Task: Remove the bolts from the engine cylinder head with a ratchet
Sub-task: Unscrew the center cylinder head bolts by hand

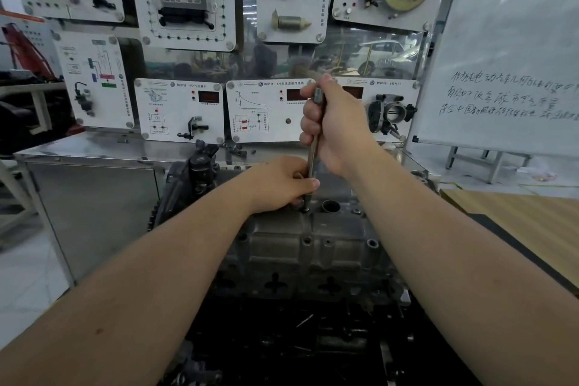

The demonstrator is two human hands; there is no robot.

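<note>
The cylinder head (313,247) sits at the centre of the frame, lower middle, and a long tool shaft (314,147) stands nearly upright over a bolt hole (304,209) on its top face. To do this step well, I judge the shaft should stay square to the hole so the tip seats fully on the bolt and does not slip; steady pressure down while turning would help. Whether the tip is already seated cannot be told.

The right hand (338,125), at centre frame, is wrapped around the shaft's upper end in a fist, thumb on top, forearm running in from the lower right. The left hand (282,185), just below it, pinches the shaft's lower end near the hole with curled fingers, resting on the head, forearm entering from the lower left.
</note>
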